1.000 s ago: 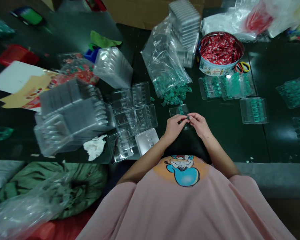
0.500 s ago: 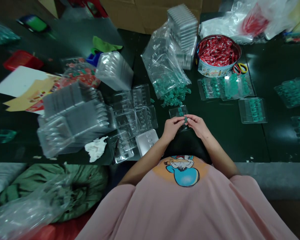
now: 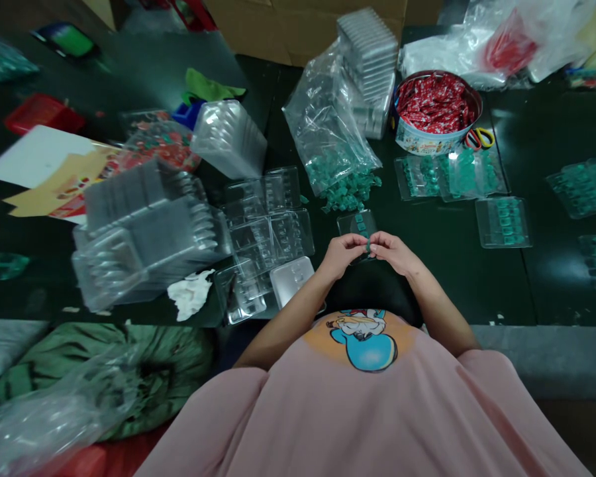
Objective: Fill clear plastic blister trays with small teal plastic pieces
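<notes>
Between my left hand (image 3: pixel 344 254) and my right hand (image 3: pixel 394 252) is a small green plastic piece (image 3: pixel 368 246), pinched by the fingertips of both. Just beneath them lies a clear blister tray (image 3: pixel 347 223) with a few green pieces in a row; its near part is hidden by my fingers. Beyond the tray, a heap of loose green pieces (image 3: pixel 350 193) spills from a clear plastic bag (image 3: pixel 322 122).
Left of my hands are several clear trays (image 3: pixel 291 235) and a tall tray stack (image 3: pixel 149 232). Filled trays (image 3: pixel 504 222) lie to the right. At the back right, a round tin (image 3: pixel 427 140) of red packets stands beside scissors (image 3: pixel 479 138). Crumpled tissue (image 3: pixel 191 296) lies near the front edge.
My hands have shifted slightly toward me over the tray, still pinching a green piece. More of the row of green pieces now shows. The view has moved a little.
</notes>
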{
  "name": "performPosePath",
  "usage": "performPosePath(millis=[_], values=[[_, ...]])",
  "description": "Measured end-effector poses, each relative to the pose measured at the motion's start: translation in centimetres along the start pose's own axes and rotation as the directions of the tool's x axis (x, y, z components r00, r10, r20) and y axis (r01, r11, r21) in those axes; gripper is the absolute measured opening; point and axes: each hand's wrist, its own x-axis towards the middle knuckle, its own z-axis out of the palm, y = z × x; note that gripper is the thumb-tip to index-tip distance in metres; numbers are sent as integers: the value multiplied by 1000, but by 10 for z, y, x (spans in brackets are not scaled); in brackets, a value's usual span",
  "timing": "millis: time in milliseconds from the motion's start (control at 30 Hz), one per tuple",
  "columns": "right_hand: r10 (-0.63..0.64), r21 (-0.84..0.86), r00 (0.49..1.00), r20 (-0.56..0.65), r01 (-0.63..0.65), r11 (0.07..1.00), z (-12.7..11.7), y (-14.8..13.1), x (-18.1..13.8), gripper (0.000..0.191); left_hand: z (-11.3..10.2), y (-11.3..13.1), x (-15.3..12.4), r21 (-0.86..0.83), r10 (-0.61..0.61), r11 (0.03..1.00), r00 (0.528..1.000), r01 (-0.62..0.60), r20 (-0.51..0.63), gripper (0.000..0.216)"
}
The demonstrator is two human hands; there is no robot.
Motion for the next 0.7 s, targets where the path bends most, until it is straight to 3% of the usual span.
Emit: performPosePath(millis=[367, 700], values=[[74, 210, 997, 7, -74, 975, 8, 8, 0, 40, -4, -8, 4, -28, -21, 999, 997, 23, 72, 18], [47, 226, 999, -19, -41, 973, 15, 9, -2, 40, -9, 9, 1, -297, -198, 916, 948, 269, 249, 38]])
